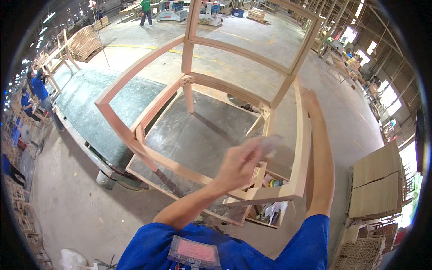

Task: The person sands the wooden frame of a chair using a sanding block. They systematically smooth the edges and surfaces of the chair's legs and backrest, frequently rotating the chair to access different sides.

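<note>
A bare wooden armchair frame [245,48] stands on a dark-topped work table [207,135], its open seat facing me. My left hand [240,164] is raised over the front of the seat opening, its fingers closed on a thin grey sheet [270,143]. Motion smears that sheet, so I cannot make out its exact kind. On the right side, my right hand [309,98] grips the chair's armrest [302,135] close to the back post. Its fingertips are partly hidden behind the wood.
A small wooden box [274,216] with tools and a can sits below the chair's right front. A long greenish table [108,99] runs along the left. Stacked boards [378,182] stand at right. People in blue [39,87] work at far left; a person in green [146,11] stands far off.
</note>
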The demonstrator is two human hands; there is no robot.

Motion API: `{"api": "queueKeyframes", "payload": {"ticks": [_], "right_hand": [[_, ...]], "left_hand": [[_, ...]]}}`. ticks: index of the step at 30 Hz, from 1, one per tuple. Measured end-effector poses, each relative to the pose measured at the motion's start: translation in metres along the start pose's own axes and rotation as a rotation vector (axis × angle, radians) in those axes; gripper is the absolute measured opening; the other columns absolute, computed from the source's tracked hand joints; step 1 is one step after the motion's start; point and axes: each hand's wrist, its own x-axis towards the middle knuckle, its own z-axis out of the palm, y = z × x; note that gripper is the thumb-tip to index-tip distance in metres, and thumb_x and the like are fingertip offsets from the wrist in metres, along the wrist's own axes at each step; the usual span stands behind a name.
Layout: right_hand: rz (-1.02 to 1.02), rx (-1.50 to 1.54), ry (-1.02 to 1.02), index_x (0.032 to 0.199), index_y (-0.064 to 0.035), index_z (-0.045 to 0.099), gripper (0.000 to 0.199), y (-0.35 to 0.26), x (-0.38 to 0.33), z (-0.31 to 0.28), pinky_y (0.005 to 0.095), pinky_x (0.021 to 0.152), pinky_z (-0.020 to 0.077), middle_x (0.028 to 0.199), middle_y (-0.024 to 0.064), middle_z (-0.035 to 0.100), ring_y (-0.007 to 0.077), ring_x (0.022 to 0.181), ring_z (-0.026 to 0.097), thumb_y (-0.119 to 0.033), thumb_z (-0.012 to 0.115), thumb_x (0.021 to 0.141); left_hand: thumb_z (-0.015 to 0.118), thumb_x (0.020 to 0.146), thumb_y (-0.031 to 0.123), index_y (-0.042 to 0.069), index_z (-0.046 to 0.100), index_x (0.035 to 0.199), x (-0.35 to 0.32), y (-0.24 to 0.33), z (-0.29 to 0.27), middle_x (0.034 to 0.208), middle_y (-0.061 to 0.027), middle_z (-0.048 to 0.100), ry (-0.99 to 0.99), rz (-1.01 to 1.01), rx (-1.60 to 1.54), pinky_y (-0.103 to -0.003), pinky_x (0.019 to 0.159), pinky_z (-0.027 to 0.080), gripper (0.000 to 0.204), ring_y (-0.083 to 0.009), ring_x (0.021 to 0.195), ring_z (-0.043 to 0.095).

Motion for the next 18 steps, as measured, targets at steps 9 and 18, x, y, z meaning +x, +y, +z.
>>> {"api": "queueKeyframes", "payload": {"ticks": [9,18], "right_hand": [[-0.059,-0.329,0.024,0.123,0.0093,0.061,0.072,-0.044,-0.051,-0.014,0.0483,0.096,0.0482,0.117,0.0293,0.067,0.0434,0.109,0.064,-0.053,0.066,0.087],[-0.449,-0.391,-0.241,0.133,-0.0119,0.064,0.064,-0.061,-0.140,-0.016,0.0465,0.105,0.0453,0.126,0.0156,0.067,0.0326,0.115,0.063,-0.042,0.076,0.077]], "left_hand": [[0.063,0.098,0.018,0.000,0.065,0.107,-0.134,-0.035,-0.096,0.089,-0.0062,0.068,0.520,-0.175,0.308,-0.023,0.059,0.052,0.020,-0.0090,0.068,0.060],[0.061,0.098,0.011,-0.002,0.065,0.101,-0.156,-0.060,-0.091,0.082,-0.0058,0.068,0.620,-0.273,0.433,-0.027,0.058,0.053,0.014,-0.0097,0.068,0.061]]}}
